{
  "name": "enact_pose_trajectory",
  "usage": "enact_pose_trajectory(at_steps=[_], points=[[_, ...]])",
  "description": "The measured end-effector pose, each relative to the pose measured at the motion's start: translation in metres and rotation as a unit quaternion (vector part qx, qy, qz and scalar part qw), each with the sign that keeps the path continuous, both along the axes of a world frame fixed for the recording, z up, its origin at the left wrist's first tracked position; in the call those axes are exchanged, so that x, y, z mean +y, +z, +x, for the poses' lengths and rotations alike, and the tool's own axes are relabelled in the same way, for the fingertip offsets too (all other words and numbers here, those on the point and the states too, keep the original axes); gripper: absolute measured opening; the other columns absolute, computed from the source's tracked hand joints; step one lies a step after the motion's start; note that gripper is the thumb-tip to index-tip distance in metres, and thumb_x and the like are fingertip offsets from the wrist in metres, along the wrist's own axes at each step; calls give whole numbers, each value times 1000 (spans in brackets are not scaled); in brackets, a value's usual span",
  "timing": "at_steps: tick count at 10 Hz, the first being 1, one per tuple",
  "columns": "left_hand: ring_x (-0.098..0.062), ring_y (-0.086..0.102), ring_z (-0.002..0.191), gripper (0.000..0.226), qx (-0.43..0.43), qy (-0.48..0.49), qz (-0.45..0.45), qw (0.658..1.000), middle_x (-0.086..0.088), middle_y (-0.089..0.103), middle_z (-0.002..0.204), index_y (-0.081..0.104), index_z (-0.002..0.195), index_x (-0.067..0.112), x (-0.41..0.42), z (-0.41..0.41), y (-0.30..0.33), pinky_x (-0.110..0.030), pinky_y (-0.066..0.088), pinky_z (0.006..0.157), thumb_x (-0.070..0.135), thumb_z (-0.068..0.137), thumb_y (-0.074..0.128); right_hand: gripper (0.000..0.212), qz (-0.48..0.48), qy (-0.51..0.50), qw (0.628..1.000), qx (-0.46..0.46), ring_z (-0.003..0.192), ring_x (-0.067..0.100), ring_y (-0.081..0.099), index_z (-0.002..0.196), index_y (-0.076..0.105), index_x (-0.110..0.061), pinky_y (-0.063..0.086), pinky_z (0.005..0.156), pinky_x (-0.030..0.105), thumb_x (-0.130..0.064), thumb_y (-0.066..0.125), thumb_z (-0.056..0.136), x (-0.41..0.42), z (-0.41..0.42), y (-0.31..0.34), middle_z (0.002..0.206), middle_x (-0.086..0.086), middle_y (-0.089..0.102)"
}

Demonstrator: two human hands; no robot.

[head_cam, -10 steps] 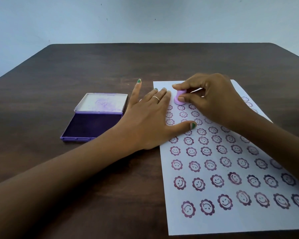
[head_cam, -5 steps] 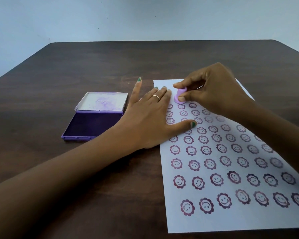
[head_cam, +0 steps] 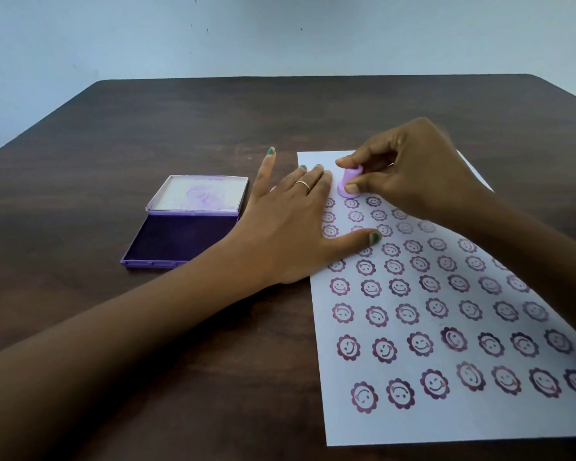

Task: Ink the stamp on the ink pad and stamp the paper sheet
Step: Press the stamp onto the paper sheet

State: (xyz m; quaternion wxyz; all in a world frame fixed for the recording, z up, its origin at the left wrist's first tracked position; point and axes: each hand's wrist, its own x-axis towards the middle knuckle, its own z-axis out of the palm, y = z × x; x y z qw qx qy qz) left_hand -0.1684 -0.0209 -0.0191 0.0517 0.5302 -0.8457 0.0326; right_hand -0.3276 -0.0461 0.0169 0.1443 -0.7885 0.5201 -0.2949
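Dark wood table [head_cam: 213,121], stamped paper sheet [head_cam: 413,424], open ink pad [head_cam: 183,239], and a small lilac stamp [head_cam: 349,182] pinched in the right hand [head_cam: 423,171].

Brown woodgrain tabletop carries the white sheet on the right side, covered in rows of purple flower-rimmed smiley prints, with only its far strip bare. Left hand [head_cam: 290,227] lies flat with fingers spread wide, palm on the wood and fingertips and thumb pressing the sheet's left edge; a thin ring [head_cam: 302,185] sits on one finger and the nails are green. Right hand grips the stamp between thumb and forefinger, its base down on the paper near the far left corner, just above the topmost printed row. Purple ink pad rests well left of the sheet, its clear lid [head_cam: 198,194] laid back and smeared with violet; faint writing on the lid is too blurred to read.
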Motion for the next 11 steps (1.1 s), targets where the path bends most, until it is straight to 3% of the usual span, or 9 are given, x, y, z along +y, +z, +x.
enact_pose_trajectory(at_steps=[5,8,9,10,11], points=[[-17,11,146,103,1,1,6,1000,-3,16,159,12,149,16,0,-1,0,-51,-15,114,82,71,7,34,-5,-10,1000,-7,74,5,62,101,69,-13,45,64,3,-18,76,69,2,0,0,98,5,72],[-17,13,145,106,-3,-1,-5,1000,-5,19,158,14,149,14,1,0,0,-51,-14,114,83,69,4,30,-22,3,999,-24,76,1,59,106,66,-11,40,71,-4,-11,70,76,5,0,-9,105,2,70],[-17,14,145,107,-2,-3,-13,1000,-5,21,157,15,148,13,2,0,0,-50,-13,115,83,68,3,32,-10,5,998,-69,77,-3,62,105,67,-14,46,74,2,-13,72,73,5,-5,-9,96,-4,68],[-17,14,145,108,2,-4,-11,1000,-4,21,157,16,148,13,2,1,1,-50,-13,115,83,67,4,30,16,-26,970,-243,80,5,69,102,68,-14,53,77,15,-12,73,72,1,-17,-5,90,-2,73],[-17,12,146,107,-3,-3,-5,1000,-3,18,158,14,148,13,2,0,2,-50,-14,114,85,69,7,35,53,-44,917,-392,86,16,71,102,67,-10,54,81,25,-16,75,69,-3,-35,-3,85,1,76]])
